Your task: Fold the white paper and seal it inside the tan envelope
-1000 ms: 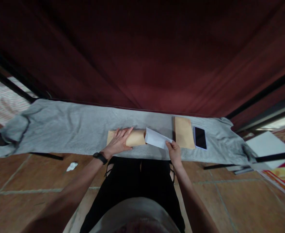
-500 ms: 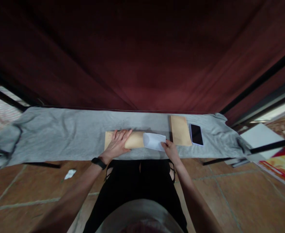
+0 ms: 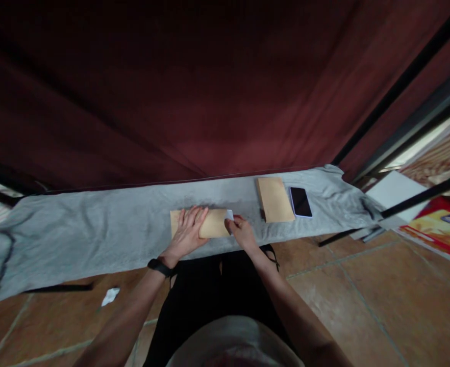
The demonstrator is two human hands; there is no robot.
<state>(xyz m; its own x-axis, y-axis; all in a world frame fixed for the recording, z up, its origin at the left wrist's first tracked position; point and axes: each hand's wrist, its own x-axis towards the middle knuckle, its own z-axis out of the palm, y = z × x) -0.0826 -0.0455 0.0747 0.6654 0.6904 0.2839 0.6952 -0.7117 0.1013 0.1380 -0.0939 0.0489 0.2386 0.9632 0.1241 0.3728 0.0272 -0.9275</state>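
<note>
A dark red curtain [image 3: 171, 102] fills the whole far side of the room, with a floor [image 3: 343, 306] of brownish tiles below. Between the two runs the long grey-draped counter [image 3: 87, 224], its cloth rumpled towards the left end. The person sits or stands close up against it in black trousers [image 3: 194, 306]. Over to the right, past the counter's end, I can make out a red and yellow printed pack [image 3: 443, 224].

On the cloth, right of the middle, a brown stack [image 3: 276, 200] lies flat. A brown envelope [image 3: 216, 224] lies lengthwise in front of the person, well apart from the stack. The left hand [image 3: 188, 232] rests flat across its left half, fingers lightly spread, pressing rather than gripping. The right hand [image 3: 244, 234] is at the envelope's right end, its thumb and fingers pinched together. A phone [image 3: 300, 202] lies screen up just right of the stack. A black wristband [image 3: 159, 266] circles the left wrist. A crumpled white scrap [image 3: 110, 296] lies on the tiles. Smallest of all is the white paper [image 3: 229, 214], a narrow strip showing at the envelope's right end, held in the right hand's pinch.
</note>
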